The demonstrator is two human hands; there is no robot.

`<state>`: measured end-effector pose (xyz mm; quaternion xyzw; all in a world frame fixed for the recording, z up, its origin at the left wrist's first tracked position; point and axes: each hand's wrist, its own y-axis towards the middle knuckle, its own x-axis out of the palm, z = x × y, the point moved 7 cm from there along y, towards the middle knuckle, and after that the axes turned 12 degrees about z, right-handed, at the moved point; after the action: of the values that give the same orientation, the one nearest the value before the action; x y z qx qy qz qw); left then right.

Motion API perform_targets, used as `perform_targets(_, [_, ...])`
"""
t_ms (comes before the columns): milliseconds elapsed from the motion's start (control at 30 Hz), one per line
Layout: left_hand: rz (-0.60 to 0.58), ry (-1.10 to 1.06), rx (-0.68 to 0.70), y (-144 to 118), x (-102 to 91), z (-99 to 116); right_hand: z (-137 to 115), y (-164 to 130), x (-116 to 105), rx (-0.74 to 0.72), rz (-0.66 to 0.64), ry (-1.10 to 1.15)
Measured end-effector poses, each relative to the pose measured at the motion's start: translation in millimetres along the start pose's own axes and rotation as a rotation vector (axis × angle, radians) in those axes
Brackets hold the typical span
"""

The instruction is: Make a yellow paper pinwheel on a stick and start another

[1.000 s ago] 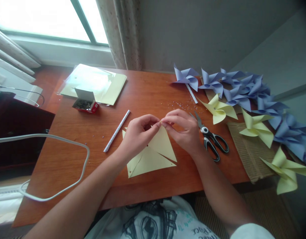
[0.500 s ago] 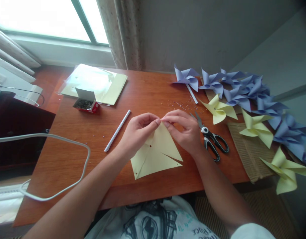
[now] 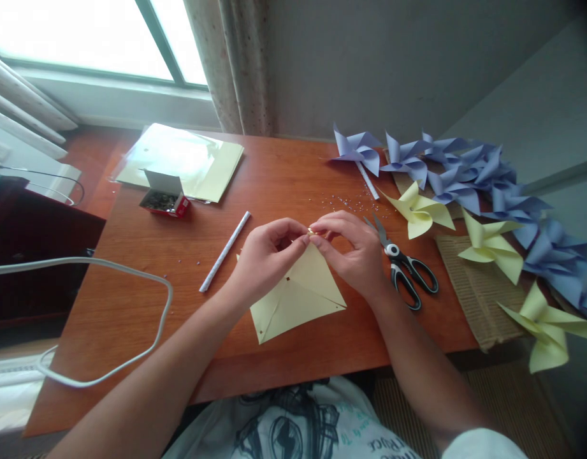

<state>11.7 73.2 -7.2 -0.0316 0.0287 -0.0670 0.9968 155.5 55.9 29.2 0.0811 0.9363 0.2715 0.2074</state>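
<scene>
A yellow paper square (image 3: 303, 296) with slits cut in from its corners and small punched holes lies on the table in front of me. My left hand (image 3: 276, 252) pinches its far corner between thumb and fingers. At the same corner my right hand (image 3: 348, 245) is closed too, its fingertips touching those of the left. A small yellow bit shows between the fingertips; its exact shape is hidden. To the left of my left hand lies a rolled white paper stick (image 3: 225, 252). Black-handled scissors (image 3: 401, 258) rest partly spread beside my right wrist.
A red box of small metal pieces (image 3: 164, 203) stands before a plastic-wrapped stack of yellow paper (image 3: 219, 169). Blue pinwheels (image 3: 465, 172) and yellow pinwheels (image 3: 494, 245) fill the right side, some above corrugated cardboard (image 3: 482, 293). Paper specks dot the table (image 3: 283, 178). A white cable (image 3: 166, 306) loops at left.
The far corner of the paper has bent up between my fingertips. The slit on the right has narrowed as the sheet shifted slightly. Both hands stay nearly in place.
</scene>
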Motion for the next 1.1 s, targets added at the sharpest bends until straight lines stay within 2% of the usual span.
perform_targets(300, [0.016,0.094,0.013,1,-2.0,2,-1,-2,-1,-0.068,0.014,-0.047])
perform_targets(567, [0.026,-0.026,-0.071,1,-2.9,-1,-4,-2,0,-0.107,0.009,-0.053])
perform_targets(1100, [0.023,-0.131,-0.133,0,-2.1,2,-13,-3,-3,-0.198,0.027,-0.045])
